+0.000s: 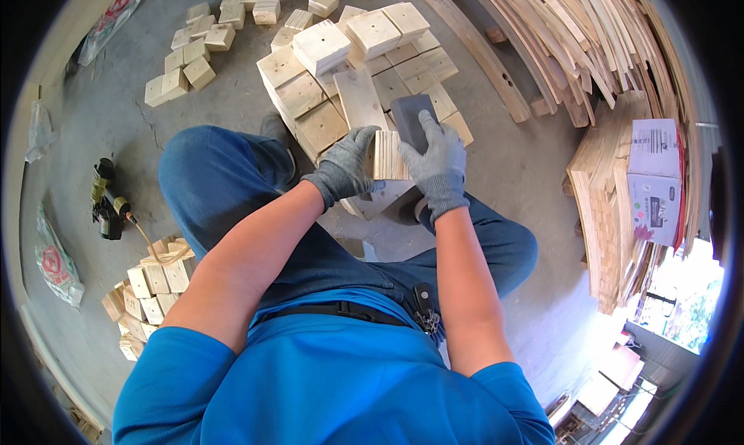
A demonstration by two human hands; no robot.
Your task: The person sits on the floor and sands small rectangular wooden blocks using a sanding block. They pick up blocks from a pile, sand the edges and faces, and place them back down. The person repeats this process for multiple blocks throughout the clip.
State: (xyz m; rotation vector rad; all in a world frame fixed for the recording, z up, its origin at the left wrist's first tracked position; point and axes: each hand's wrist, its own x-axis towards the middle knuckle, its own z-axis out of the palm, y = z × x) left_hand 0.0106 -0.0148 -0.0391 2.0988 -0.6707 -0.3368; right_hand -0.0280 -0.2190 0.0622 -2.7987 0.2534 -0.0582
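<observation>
Head view: a gloved left hand [346, 166] clamps a small wood block [387, 155] just below the stack [325, 88] of blocks, while the right hand [439, 166] presses a dark sanding pad [411, 115] on its top. Flat, even strokes with a firm left grip would likely serve best. A nail gun [107, 201] lies far left of the stack, boards [542, 42] right; nothing blocks the hands.

You held a pale wooden block [385, 155], square-cut with ridged end grain facing you, upright over the stacked blocks. Against its far top edge lay a dark grey sanding block [411, 118], rectangular and flat.
</observation>
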